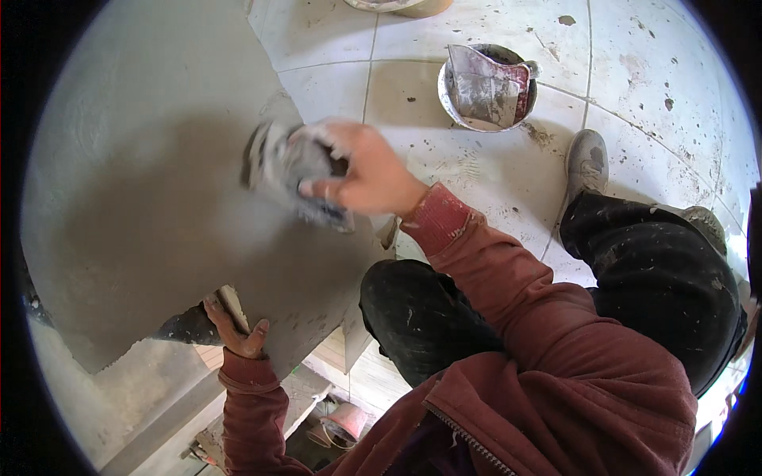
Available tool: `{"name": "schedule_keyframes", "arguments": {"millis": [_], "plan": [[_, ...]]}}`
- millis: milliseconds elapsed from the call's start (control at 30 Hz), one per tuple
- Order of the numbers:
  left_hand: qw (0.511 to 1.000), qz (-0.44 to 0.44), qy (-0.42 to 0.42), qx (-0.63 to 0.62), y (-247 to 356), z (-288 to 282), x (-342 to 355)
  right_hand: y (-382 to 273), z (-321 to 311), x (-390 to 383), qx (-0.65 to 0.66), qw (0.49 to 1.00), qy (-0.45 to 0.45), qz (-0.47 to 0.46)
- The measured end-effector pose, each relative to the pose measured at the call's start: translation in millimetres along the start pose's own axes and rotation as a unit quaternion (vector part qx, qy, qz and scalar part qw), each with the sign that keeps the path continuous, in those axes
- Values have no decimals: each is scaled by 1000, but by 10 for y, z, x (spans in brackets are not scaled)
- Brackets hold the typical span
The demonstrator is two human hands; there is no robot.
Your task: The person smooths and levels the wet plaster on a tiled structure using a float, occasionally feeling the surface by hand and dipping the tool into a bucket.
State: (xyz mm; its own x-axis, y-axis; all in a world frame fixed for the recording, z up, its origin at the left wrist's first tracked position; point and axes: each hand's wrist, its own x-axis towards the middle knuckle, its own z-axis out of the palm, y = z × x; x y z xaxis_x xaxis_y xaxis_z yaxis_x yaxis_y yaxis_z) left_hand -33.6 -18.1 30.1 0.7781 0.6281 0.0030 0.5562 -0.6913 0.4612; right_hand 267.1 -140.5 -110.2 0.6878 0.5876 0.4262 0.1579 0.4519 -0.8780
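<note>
A large grey board (135, 198), smooth and damp-looking on its face, fills the left side of the view. My left hand (240, 337) grips its lower edge beside a notch, with fingers along the cut side and the thumb apart on the near edge. Over the board's right part, my right hand (365, 170) is closed on a grey, crumpled-looking cloth (298, 166) smeared with pale paste. Motion blurs the cloth, so its exact shape and its contact with the board are unclear.
A round bucket (449, 99) on the pale tiled floor (635, 71) holds a paste-coated scoop (484, 83). Part of another container (381, 4) shows at the top edge. My legs (643, 262) are at the right. Below the board lies a pinkish cup-like container (345, 420).
</note>
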Motion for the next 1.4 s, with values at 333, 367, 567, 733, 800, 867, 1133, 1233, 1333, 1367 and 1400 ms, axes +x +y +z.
{"name": "schedule_keyframes", "arguments": {"millis": [333,367,567,733,800,867,1133,1233,1333,1367,1400], "plan": [[998,35,-19,56,16,-14,16,46,-87,115,88,989,-116,33],[999,25,-14,42,10,-7,15,36,-65,91,88,994,-56,40],[1000,4,8,26,-5,60,-8,91,12,265,-110,988,97,44],[997,27,6,67,27,-7,-6,-96,-14,209,81,996,-47,10],[999,14,20,48,68,53,25,-28,-154,285,90,989,42,110],[999,6,14,39,105,82,43,81,-146,347,40,992,45,108],[999,-4,6,33,120,58,49,5,-146,330,-60,990,64,110],[998,-5,4,59,140,41,33,-10,-60,435,-118,987,61,94],[998,-32,9,51,163,35,23,-137,19,309,-34,999,0,18],[998,-15,12,56,157,29,28,-158,41,285,9,999,-30,-20],[998,1,16,61,150,16,28,-134,29,298,10,999,-30,-20]]}}
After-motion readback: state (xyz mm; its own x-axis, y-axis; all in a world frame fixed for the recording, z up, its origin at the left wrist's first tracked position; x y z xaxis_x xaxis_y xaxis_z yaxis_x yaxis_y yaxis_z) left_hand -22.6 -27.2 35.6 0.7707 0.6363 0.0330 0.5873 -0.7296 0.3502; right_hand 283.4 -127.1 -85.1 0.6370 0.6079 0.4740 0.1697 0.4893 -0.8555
